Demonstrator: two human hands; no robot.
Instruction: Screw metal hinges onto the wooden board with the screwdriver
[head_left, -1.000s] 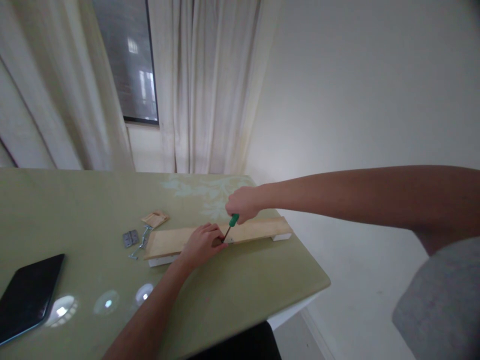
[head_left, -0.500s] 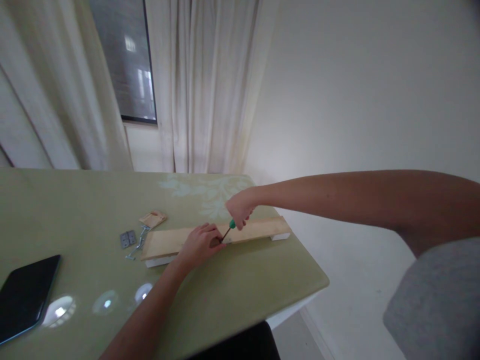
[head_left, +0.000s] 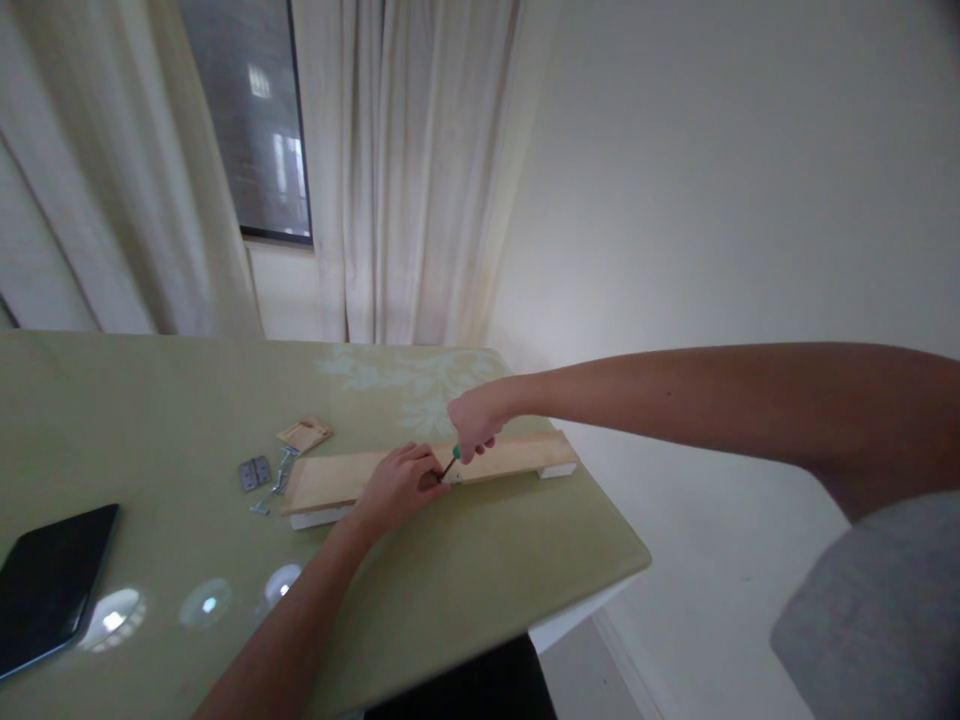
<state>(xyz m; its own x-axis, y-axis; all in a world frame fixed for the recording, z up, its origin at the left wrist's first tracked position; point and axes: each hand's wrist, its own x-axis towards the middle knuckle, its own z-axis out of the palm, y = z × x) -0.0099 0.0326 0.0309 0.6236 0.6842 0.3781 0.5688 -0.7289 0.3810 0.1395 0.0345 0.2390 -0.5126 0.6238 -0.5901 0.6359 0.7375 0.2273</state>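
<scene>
A long pale wooden board (head_left: 517, 455) lies raised on white blocks (head_left: 559, 470) near the table's right end. My right hand (head_left: 477, 420) is closed around a screwdriver (head_left: 456, 453) with a green handle. Its shaft slants down and left to the board's front edge. There, a small metal plate (head_left: 455, 479), seemingly a hinge, is partly covered. My left hand (head_left: 401, 484) grips the board beside the screwdriver's tip, thumb at the front edge and fingers over the top. The tip and any screw under it are hidden by the left fingers.
Left of the board lie a grey metal hinge (head_left: 254, 473), several screws (head_left: 281, 475) and a small wooden piece (head_left: 305, 434). A black tablet-like device (head_left: 56, 580) rests on the green-covered table (head_left: 172, 420). A black chair (head_left: 472, 690) stands at the front edge.
My right hand has shifted slightly left and turned, so less of the green handle shows. My left hand keeps its place on the board. The whole view has moved a little.
</scene>
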